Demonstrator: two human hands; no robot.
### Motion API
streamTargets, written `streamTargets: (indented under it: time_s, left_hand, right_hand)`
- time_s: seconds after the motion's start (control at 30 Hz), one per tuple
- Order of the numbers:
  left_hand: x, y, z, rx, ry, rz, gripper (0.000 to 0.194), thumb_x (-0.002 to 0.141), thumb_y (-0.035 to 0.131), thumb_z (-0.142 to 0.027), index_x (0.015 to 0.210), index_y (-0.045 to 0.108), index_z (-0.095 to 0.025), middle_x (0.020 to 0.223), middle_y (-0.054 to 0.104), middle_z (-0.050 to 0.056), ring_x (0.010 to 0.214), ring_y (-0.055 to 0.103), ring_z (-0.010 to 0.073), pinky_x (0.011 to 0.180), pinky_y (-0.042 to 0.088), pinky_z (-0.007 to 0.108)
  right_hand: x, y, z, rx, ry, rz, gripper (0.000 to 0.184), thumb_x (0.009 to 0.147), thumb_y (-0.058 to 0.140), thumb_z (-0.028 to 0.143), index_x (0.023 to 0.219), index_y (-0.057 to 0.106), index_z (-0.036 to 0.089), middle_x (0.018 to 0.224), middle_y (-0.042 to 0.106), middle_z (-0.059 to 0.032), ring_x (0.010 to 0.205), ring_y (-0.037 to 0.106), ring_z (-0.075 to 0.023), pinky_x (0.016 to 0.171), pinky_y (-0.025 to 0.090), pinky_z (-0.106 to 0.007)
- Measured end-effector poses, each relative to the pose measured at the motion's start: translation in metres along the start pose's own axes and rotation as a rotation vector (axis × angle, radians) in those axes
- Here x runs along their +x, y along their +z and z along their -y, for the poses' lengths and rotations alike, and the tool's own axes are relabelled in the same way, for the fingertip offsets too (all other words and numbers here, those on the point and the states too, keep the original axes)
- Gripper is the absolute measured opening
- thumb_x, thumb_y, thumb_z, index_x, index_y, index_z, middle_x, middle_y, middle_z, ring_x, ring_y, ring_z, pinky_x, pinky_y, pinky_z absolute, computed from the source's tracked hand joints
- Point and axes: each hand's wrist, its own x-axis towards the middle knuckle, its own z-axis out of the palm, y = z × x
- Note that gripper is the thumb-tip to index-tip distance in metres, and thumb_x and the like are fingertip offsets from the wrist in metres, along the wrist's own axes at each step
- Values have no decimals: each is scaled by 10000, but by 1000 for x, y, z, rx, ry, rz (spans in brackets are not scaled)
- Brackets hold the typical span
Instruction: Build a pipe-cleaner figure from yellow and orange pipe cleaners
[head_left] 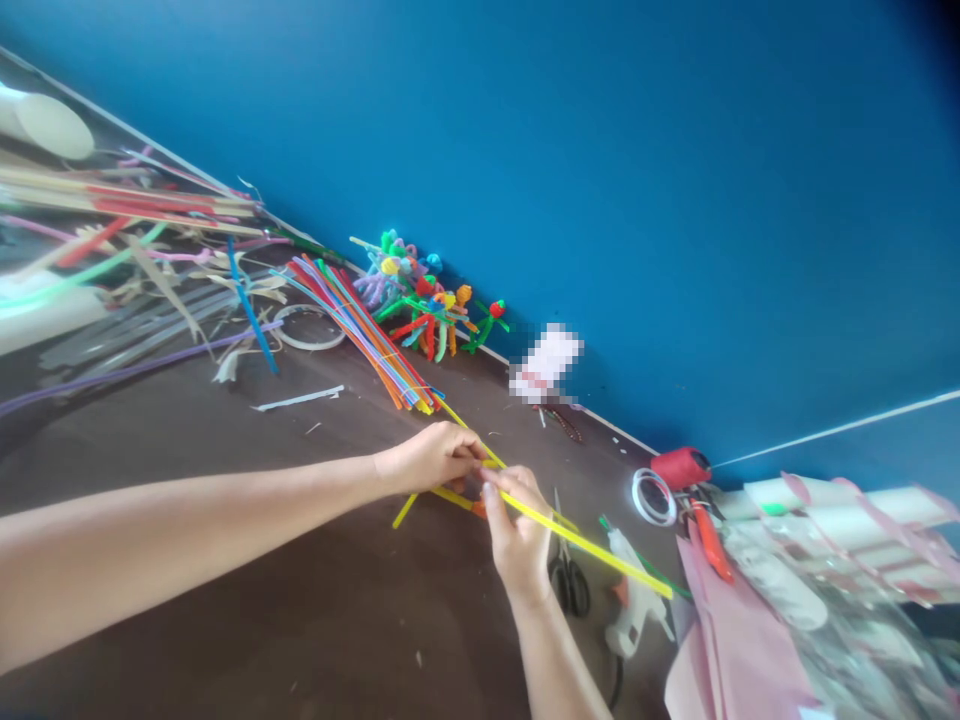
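My left hand (pixel 433 457) is closed in a pinch on thin yellow sticks (pixel 450 494) just above the dark table. My right hand (pixel 520 527) meets it from the right and pinches a long yellow stick (pixel 600 548) that runs off toward the lower right. The two hands touch at the fingertips, where the sticks cross. A small orange bit shows between the hands. Behind them lies a bundle of coloured sticks (pixel 360 325), fanned out toward the blue wall.
Finished pipe-cleaner flowers and figures (pixel 431 300) stand against the wall. Scissors (pixel 568 570) and a white glue gun (pixel 634 600) lie right of my hands, with a tape ring (pixel 654 497), a red spool (pixel 681 467), and pink wrapping paper (pixel 739 640). Scraps and strips (pixel 142 270) clutter the left.
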Motion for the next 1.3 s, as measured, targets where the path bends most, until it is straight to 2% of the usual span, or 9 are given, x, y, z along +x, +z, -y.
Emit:
streamTargets:
  time_s: [0.17,0.3,0.4,0.57,0.7,0.9,1.03,1.2,1.3]
  left_hand:
    - [2,-3,2,-75,22,99,186,726,506,-221,876,570,-132,691,661,22,633,616,130,575,458,196]
    - [3,-2,1,-140,-43,16,182,719,534,-274,819,574,-128,708,661,26,601,603,123,546,453,199]
    - [3,-3,-2,-219,-79,17,198,699,569,-292,797,591,-121,731,660,28,594,587,109,540,442,196]
    - [1,-6,-8,-355,-129,99,197,659,626,-291,749,628,-116,678,651,16,567,558,85,555,424,193]
    - [-1,-8,-12,-375,-148,138,184,632,661,-291,707,640,-124,623,645,5,555,564,89,558,429,196]
    - [-3,-8,-13,-124,-54,157,156,682,611,-262,773,638,-137,692,676,19,631,603,125,572,451,197]
    - [-7,-3,-11,209,99,73,94,705,550,-176,760,621,-149,710,678,14,653,612,138,587,430,194]
    - [-11,3,-6,406,190,-28,148,732,518,-152,877,540,-165,722,679,13,687,623,155,602,409,204]
    - [-11,4,-3,479,200,-33,195,750,498,-147,942,492,-176,731,680,12,719,628,168,635,417,224]
  right_hand:
    - [2,-2,-3,93,131,-19,180,815,484,215,849,660,204,784,598,-51,772,567,-181,686,451,-302]
    - [2,-1,-6,180,225,5,163,801,501,236,836,659,212,794,599,-41,771,562,-178,684,439,-289]
    - [2,3,-12,301,314,-23,131,775,530,253,796,646,195,784,598,-36,774,554,-177,673,432,-275]
    - [-1,8,-25,546,508,-61,111,718,601,270,764,592,170,663,587,0,629,530,-134,620,411,-251]
    - [-1,7,-29,587,561,-22,142,685,634,296,714,579,169,580,556,30,557,494,-109,565,383,-224]
    - [1,6,-31,569,598,6,211,686,624,346,615,552,160,485,475,45,462,412,-88,473,331,-206]
    - [2,7,-27,575,616,23,257,724,581,368,582,543,157,454,454,46,425,373,-76,441,297,-203]
    - [2,6,-22,431,527,4,240,745,552,373,653,615,160,514,534,21,480,462,-107,480,358,-219]
    - [1,7,-22,399,460,47,156,717,592,316,735,629,166,632,614,-7,535,515,-124,515,396,-231]
